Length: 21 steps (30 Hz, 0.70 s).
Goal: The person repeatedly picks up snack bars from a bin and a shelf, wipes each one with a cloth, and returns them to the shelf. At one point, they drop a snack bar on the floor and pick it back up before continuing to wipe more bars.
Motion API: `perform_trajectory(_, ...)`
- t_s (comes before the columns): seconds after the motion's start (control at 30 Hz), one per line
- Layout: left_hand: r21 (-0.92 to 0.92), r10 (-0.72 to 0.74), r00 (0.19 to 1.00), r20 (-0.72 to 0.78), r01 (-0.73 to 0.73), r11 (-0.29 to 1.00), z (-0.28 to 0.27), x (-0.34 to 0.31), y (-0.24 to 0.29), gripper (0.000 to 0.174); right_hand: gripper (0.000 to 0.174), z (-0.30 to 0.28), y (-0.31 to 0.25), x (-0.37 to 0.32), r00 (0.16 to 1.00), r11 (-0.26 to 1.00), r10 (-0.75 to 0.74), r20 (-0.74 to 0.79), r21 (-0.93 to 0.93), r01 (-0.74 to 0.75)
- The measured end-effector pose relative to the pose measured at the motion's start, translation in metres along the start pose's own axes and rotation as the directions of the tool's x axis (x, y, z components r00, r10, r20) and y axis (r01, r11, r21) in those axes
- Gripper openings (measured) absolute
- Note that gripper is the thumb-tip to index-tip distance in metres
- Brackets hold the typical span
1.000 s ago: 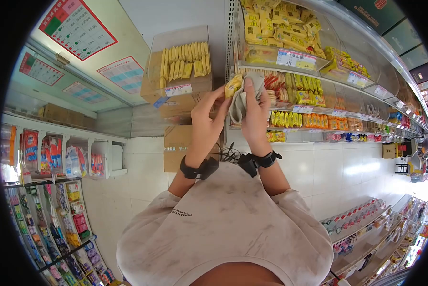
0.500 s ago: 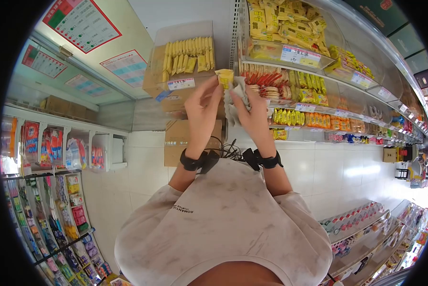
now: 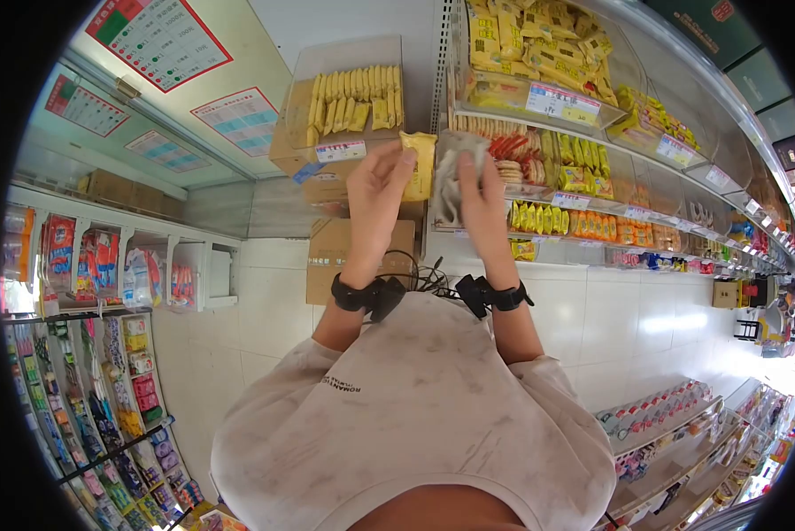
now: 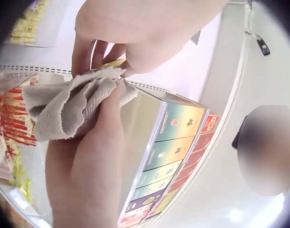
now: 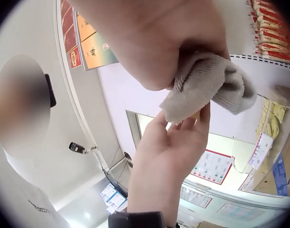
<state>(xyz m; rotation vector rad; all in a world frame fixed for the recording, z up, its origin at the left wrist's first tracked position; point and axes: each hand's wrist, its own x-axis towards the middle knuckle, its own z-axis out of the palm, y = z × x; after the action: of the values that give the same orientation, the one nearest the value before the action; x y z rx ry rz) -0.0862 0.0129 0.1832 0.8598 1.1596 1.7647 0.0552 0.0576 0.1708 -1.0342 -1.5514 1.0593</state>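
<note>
Pinching a yellow packet (image 3: 423,168) between thumb and fingers, it's the left hand (image 3: 373,190) in the head view, just before twelve o'clock, with the packet close to upright! Right beside it, at the packet's three o'clock, the right hand (image 3: 484,205) grips a crumpled grey cloth (image 3: 451,181), a little blurred; whether cloth and packet touch, I cannot tell from here. Up at half past ten from the packet, a clear bin (image 3: 349,53) shows rows of slim yellow wrappers (image 3: 353,97), and at two o'clock of the view come the snack packets (image 3: 578,168) on their shelves.

Over to the left wrist: left hand at twelve, fingers bent down, only a sliver of yellow packet between them! Grey cloth just past nine, folded in loose layers and covering the rest; right hand at seven, thumb pressed on the fabric. Boxes (image 4: 177,124) stand stacked between four and five, red-and-white packets (image 4: 17,116) out at nine.

Now the right wrist: right hand between twelve and one, clutching the grey cloth, which bulges out at two. Left hand at five, fingertips partly hidden behind the cloth, a scrap of yellow beside them. Black strap (image 5: 135,220) at six, red-bordered notice (image 5: 211,166) at four!
</note>
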Motion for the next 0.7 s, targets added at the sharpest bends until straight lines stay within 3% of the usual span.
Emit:
perform_trajectory(0.07, 0.079, 0.124, 0.991, 0.058, -0.129, 0.989, 0.003, 0.000, -0.004, 0.021, 0.032, -0.005, -0.009, 0.005, 0.994, 0.928, 0.112, -0.022, 0.361, -0.096)
perform_trajectory(0.17, 0.314, 0.249, 0.963, 0.099, -0.268, 0.911, 0.004, -0.004, -0.011, 0.023, 0.032, 0.002, -0.006, 0.004, 0.996, 0.929, 0.059, 0.065, 0.362, -0.079)
perform_trajectory(0.2, 0.407, 0.283, 0.952, 0.112, -0.304, 0.862, 0.006, -0.004, -0.011, 0.025, 0.029, 0.005, -0.006, 0.004, 0.992, 0.876, 0.119, 0.030, 0.467, -0.119)
perform_trajectory(0.3, 0.324, 0.209, 0.968, 0.135, -0.243, 0.914, 0.010, -0.007, -0.002, 0.027, 0.027, -0.001, -0.012, 0.007, 0.969, 0.729, 0.234, 0.079, 0.645, -0.228)
perform_trajectory(0.4, 0.320, 0.206, 0.969, 0.134, -0.239, 0.917, 0.011, -0.009, -0.002, 0.027, 0.025, -0.003, -0.004, 0.010, 0.990, 0.844, 0.141, 0.022, 0.521, -0.131)
perform_trajectory(0.5, 0.320, 0.195, 0.969, 0.152, -0.235, 0.918, 0.010, -0.008, -0.001, 0.026, 0.025, -0.009, -0.010, 0.008, 0.973, 0.800, 0.215, 0.085, 0.556, -0.225)
perform_trajectory(0.6, 0.259, 0.180, 0.979, 0.096, -0.199, 0.945, 0.011, -0.006, -0.001, 0.025, 0.027, 0.002, -0.021, 0.003, 0.960, 0.669, 0.276, 0.038, 0.709, -0.221)
perform_trajectory(0.7, 0.202, 0.218, 0.976, -0.028, -0.208, 0.957, 0.006, -0.001, -0.010, 0.024, 0.031, 0.015, -0.011, -0.003, 0.993, 0.820, 0.116, 0.033, 0.561, -0.115)
